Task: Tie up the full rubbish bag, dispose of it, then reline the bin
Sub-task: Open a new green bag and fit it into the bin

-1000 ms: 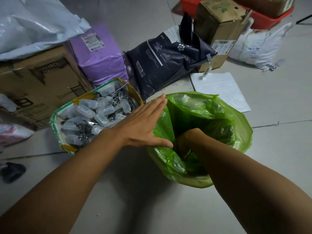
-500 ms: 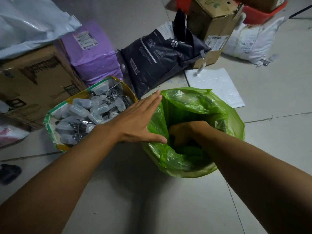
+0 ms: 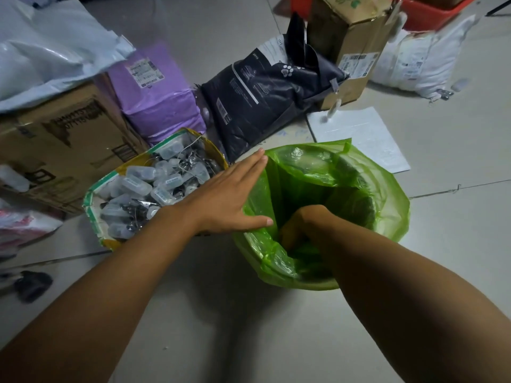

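Left hand [image 3: 225, 200] flat, fingers straight and together, pressed against green bag [image 3: 326, 164] at bin's left rim on floor [image 3: 221, 313]. Right hand [image 3: 302, 226] sunk inside bag; grip impossible to tell.

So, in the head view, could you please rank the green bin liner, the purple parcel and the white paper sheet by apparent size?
1. green bin liner, clearly largest, though nearest the camera.
2. purple parcel and white paper sheet: they look too alike to rank.
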Demonstrator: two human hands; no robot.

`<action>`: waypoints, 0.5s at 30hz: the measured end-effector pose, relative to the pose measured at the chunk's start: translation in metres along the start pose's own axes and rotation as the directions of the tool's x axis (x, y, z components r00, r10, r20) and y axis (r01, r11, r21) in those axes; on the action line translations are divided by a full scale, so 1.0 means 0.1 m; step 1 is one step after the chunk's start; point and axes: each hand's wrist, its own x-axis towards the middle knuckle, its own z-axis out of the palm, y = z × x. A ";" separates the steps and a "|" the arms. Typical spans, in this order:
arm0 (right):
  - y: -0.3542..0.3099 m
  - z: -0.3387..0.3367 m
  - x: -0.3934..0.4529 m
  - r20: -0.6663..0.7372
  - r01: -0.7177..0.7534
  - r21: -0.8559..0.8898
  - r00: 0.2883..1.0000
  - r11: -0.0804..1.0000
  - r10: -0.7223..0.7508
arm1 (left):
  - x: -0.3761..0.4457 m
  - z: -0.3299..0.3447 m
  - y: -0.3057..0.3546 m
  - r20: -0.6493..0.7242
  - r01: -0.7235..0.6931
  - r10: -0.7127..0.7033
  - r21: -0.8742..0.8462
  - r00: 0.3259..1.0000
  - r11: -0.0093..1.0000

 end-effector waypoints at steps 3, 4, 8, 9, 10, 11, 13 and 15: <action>0.04 -0.02 0.01 -0.018 0.019 0.083 1.000 0.996 -0.018 | 0.01 0.00 0.00 -0.002 -0.003 0.003 -0.005 1.000 1.000; 0.04 -0.04 -0.01 -0.046 0.046 0.072 0.998 0.996 -0.043 | 0.01 0.00 0.00 -0.001 -0.003 0.003 -0.007 1.000 1.000; 0.05 -0.11 -0.17 -0.151 0.102 -0.036 0.983 0.994 -0.106 | 0.01 0.00 -0.01 0.015 0.007 -0.007 -0.001 1.000 1.000; 0.05 -0.13 -0.22 -0.169 0.094 -0.071 0.980 0.993 -0.105 | 0.01 0.01 -0.01 0.020 0.006 -0.006 0.000 1.000 1.000; 0.06 -0.14 -0.27 -0.186 0.086 -0.105 0.977 0.991 -0.105 | 0.01 0.01 -0.01 0.022 0.005 -0.005 0.000 1.000 1.000; 0.08 -0.15 -0.30 -0.207 0.082 -0.139 0.972 0.987 -0.110 | 0.02 0.01 -0.02 0.023 0.005 -0.005 -0.002 1.000 1.000; 0.14 -0.15 -0.34 -0.232 0.058 -0.202 0.967 0.978 -0.105 | 0.01 0.01 -0.02 0.024 0.007 -0.007 -0.009 1.000 1.000; 0.21 -0.13 -0.35 -0.207 -0.001 -0.269 0.977 0.963 -0.057 | 0.00 0.01 -0.02 0.026 0.011 -0.011 -0.008 1.000 1.000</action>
